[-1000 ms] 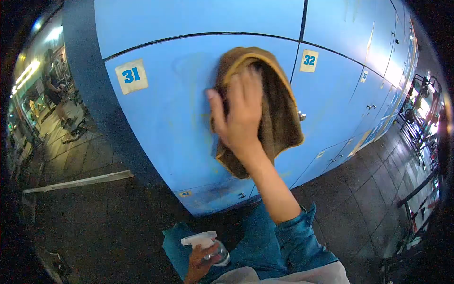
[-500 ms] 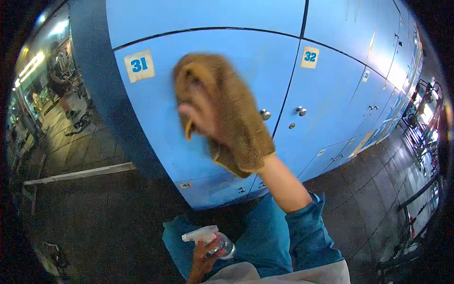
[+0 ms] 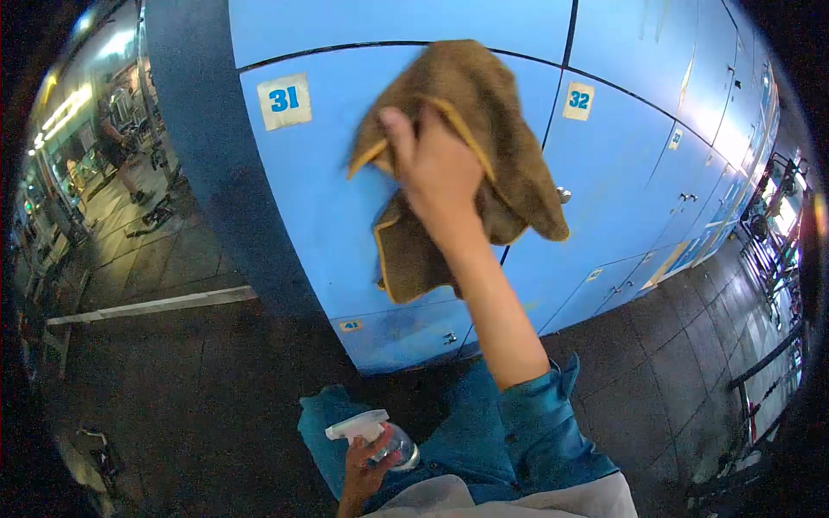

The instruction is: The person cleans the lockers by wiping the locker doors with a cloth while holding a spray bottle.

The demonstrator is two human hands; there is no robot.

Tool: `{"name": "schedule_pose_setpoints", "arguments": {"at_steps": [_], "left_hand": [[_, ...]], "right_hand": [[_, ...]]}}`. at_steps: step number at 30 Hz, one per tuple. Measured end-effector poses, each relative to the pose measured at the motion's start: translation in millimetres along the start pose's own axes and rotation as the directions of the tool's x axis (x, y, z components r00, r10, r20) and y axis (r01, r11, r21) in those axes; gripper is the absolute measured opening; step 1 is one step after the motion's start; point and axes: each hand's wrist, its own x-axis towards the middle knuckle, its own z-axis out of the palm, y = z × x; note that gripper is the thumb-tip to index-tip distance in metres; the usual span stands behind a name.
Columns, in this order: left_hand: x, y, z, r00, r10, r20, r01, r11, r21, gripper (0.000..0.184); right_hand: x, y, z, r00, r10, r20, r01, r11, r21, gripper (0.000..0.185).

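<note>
My right hand (image 3: 440,173) grips a brown cloth (image 3: 479,95) with yellow edging against the blue locker door (image 3: 319,181) marked 31. The thumb shows on the left, while the fingertips are hidden in the folds. Loose parts of the cloth hang below and to the right of the hand, and cover that door's knob. Low in the view, my left hand (image 3: 367,466) is wrapped round a clear spray bottle (image 3: 399,449) with a white trigger head, held over my blue trousers.
Locker door 32 (image 3: 596,173) adjoins on the right, with more lockers beyond. A small door marked 41 (image 3: 389,332) lies below. A mirror (image 3: 112,173) at the left shows gym machines and a person. More gym equipment (image 3: 768,224) stands on the right, over dark floor tiles.
My right hand moved left with the cloth, then up and right, and the cloth now spreads wider above it. The left hand still holds the bottle. The view has shifted slightly.
</note>
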Motion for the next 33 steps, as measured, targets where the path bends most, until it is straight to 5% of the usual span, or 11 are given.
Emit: {"name": "schedule_pose_setpoints", "arguments": {"at_steps": [4, 6, 7, 9, 12, 18, 20, 23, 29, 31, 33], "left_hand": [[-0.7, 5.1, 1.8, 0.998, 0.061, 0.010, -0.061, 0.998, 0.031, 0.044], [-1.9, 8.1, 3.7, 0.998, 0.046, 0.033, -0.047, 0.998, 0.032, 0.051], [-2.2, 9.3, 4.9, 0.998, 0.039, 0.046, -0.040, 0.999, 0.032, 0.054], [-1.3, 10.6, 6.1, 0.996, 0.082, 0.047, -0.088, 0.987, 0.136, 0.052], [-1.6, 10.5, 9.6, 0.996, 0.087, 0.009, -0.088, 0.985, 0.147, 0.048], [-0.9, 24.7, 6.5, 1.000, 0.008, -0.027, -0.003, 0.989, 0.149, 0.049], [-0.8, 25.0, 5.1, 0.999, 0.030, -0.044, -0.023, 0.987, 0.161, 0.050], [-2.9, 24.8, 1.4, 0.997, 0.038, -0.066, -0.027, 0.987, 0.158, 0.051], [-4.8, 22.4, -6.1, 0.998, -0.006, -0.063, 0.016, 0.987, 0.159, 0.052], [-5.4, 22.3, -7.0, 0.998, -0.044, -0.048, 0.052, 0.986, 0.161, 0.052], [-4.1, 24.7, -7.4, 0.998, -0.037, -0.041, 0.043, 0.985, 0.166, 0.051]], "right_hand": [[-20.1, -31.5, 21.7, 0.969, -0.179, 0.169, 0.138, 0.964, 0.227, 0.056], [-46.2, -39.3, 41.8, 0.957, -0.175, 0.233, 0.016, 0.830, 0.557, 0.054], [-60.3, -37.8, 57.6, 0.889, -0.188, 0.418, -0.040, 0.876, 0.481, 0.051], [-96.0, -14.7, 80.5, 0.837, -0.215, 0.503, -0.002, 0.919, 0.395, 0.062], [-122.4, 17.9, 73.5, 0.907, -0.279, 0.315, 0.153, 0.916, 0.371, 0.066], [-69.0, 52.0, -10.6, 0.969, -0.180, 0.171, 0.122, 0.945, 0.302, 0.043], [-67.1, 43.9, -21.5, 0.983, -0.171, 0.061, 0.167, 0.984, 0.060, 0.043], [-89.0, 31.4, -1.2, 0.994, 0.070, 0.089, -0.071, 0.997, 0.006, 0.043], [-135.6, 2.7, 35.8, 0.900, -0.296, 0.321, 0.245, 0.951, 0.190, 0.049], [-149.6, -4.5, 43.3, 0.871, -0.173, 0.460, -0.036, 0.911, 0.412, 0.050], [-166.5, -2.4, 57.5, 0.869, -0.270, 0.414, 0.106, 0.920, 0.379, 0.051]]}}
